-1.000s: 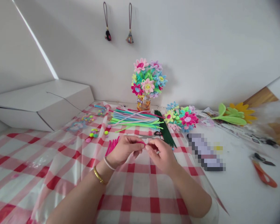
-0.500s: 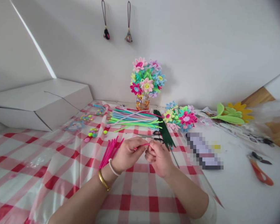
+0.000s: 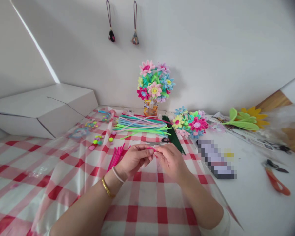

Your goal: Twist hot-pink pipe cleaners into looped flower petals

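Note:
Fingertip to fingertip, my left hand (image 3: 137, 158) and my right hand (image 3: 170, 160) meet above the checked cloth. Both are closed in a pinch on a short pink pipe cleaner (image 3: 151, 148), most of which my fingers cover. Beside my left wrist lies a bundle of pink pipe cleaners (image 3: 116, 156). Just beyond my hands are scissors (image 3: 165, 140), partly hidden by them. Behind these lies a pile of pastel and green pipe cleaners (image 3: 142, 125), with dark green stems (image 3: 176, 141) to its right.
A vase of fuzzy flowers (image 3: 154, 87) stands at the back, and more flowers (image 3: 191, 124) lie right of it. Small pompoms (image 3: 97, 141) sit left. A white box (image 3: 44, 108) fills the back left. At right are a blurred-out phone (image 3: 216, 159) and orange-handled pliers (image 3: 276, 180).
My right hand has turned, its fingers now stretched toward the left fingertips instead of curled up. Both hands stay together on the pink pipe cleaner.

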A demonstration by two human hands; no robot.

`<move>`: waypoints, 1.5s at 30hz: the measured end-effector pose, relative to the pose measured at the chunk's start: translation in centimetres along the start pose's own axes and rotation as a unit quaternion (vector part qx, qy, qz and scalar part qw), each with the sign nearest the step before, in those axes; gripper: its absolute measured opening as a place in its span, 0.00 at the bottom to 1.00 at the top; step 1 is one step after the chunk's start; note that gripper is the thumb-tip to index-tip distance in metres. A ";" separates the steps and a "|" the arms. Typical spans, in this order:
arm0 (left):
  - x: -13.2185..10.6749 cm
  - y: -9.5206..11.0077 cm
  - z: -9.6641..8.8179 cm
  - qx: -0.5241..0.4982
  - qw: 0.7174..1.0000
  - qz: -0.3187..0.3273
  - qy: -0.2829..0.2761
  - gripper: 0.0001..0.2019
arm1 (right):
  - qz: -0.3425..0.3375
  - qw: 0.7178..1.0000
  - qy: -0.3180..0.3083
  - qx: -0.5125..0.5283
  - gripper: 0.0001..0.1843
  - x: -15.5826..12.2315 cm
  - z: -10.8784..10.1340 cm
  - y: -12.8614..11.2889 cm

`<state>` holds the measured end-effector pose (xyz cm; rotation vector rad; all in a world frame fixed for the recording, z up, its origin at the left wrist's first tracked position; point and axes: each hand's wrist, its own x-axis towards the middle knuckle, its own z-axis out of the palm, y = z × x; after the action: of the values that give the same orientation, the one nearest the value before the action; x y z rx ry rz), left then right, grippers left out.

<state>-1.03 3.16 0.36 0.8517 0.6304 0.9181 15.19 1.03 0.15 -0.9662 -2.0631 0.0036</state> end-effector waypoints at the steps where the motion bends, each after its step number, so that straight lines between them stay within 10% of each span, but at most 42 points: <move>1: 0.0 0.0 0.0 -0.007 1.000 -0.009 -0.005 0.05 | -0.012 1.000 -0.003 -0.021 0.07 0.0 0.0 0.0; 7: -0.2 0.0 0.0 0.054 0.998 -0.027 -0.007 0.07 | 0.007 0.999 -0.023 -0.029 0.11 -0.1 -0.3 -0.6; 11: -0.3 0.3 0.0 0.185 0.980 0.070 -0.017 0.08 | 0.169 0.975 -0.009 0.144 0.12 -0.2 0.5 -1.1; 18: -0.1 0.0 0.0 0.286 0.936 0.205 0.013 0.07 | 0.369 0.733 -0.009 0.572 0.15 0.0 2.5 -0.7; 24: 0.3 -0.3 -0.6 0.306 0.939 0.146 0.053 0.09 | 0.359 0.852 0.040 0.379 0.12 0.1 1.5 -0.3; 33: 0.2 -0.3 -0.2 0.309 0.938 0.153 0.041 0.10 | 0.291 0.929 0.036 0.227 0.13 -0.4 1.7 -0.4; 45: 0.5 0.2 -0.5 0.260 0.957 0.127 0.031 0.08 | 0.257 0.945 -0.024 0.203 0.11 -0.1 1.0 -0.5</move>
<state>-1.27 3.81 0.26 1.4050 0.8493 1.0291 14.23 0.95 -0.48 -1.2100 -1.6982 0.7039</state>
